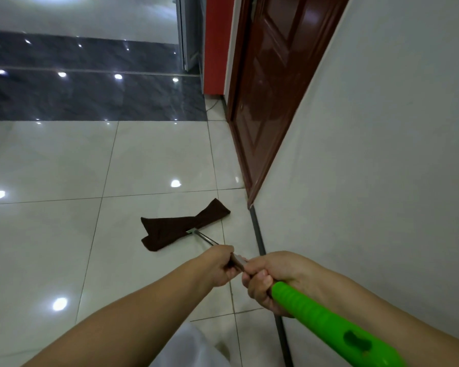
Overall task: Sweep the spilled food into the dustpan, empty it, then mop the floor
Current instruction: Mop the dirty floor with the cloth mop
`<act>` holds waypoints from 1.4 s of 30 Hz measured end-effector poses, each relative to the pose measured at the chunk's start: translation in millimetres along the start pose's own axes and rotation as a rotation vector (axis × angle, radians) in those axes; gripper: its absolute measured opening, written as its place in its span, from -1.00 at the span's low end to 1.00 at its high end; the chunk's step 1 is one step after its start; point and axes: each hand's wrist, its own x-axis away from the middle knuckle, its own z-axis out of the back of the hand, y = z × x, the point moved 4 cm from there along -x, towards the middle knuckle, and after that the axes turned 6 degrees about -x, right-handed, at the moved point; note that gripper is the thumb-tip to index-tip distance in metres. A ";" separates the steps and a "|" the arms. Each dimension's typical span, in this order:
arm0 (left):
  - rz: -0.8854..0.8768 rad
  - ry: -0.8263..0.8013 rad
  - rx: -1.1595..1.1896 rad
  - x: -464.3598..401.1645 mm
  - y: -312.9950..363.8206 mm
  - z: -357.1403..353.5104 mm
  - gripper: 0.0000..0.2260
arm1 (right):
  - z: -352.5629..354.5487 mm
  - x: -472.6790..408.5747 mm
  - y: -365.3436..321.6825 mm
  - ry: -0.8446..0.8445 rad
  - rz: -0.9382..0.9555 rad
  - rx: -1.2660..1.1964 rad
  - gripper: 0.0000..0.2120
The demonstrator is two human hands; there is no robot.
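Observation:
A flat mop with a dark brown cloth head [182,227] lies on the glossy white floor tiles [51,234], close to the wall on the right. Its metal pole [206,238] runs back toward me and ends in a bright green handle [326,324]. My left hand [219,264] grips the metal pole further down. My right hand [273,279] is closed around the pole just where the green handle begins. No spilled food or dustpan shows in this view.
A white wall [382,154] runs along the right with a dark baseboard strip [259,239]. A brown wooden door [270,88] and a red panel [215,43] stand ahead. A band of dark grey tiles [90,96] crosses the floor further off.

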 end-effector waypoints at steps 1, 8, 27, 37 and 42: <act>-0.005 0.001 0.002 0.8 -0.2 0.5 -0.71 | -1.2 1.3 -0.4 -0.004 0.007 0.008 -0.68; 0.011 0.010 0.064 -3.8 9.0 13.5 -0.72 | -14.2 -10.5 -7.1 0.011 0.012 0.071 -0.64; -0.022 0.026 0.038 -61.8 165.0 72.6 -0.76 | -125.8 -78.7 -118.8 0.005 0.001 0.064 -0.78; -0.056 0.078 0.079 -102.2 304.6 123.3 -0.75 | -227.4 -144.3 -216.7 0.045 -0.017 0.148 -0.90; -0.051 0.072 0.096 -126.1 369.1 138.4 -0.78 | -264.9 -175.1 -270.4 0.013 0.010 0.179 -0.91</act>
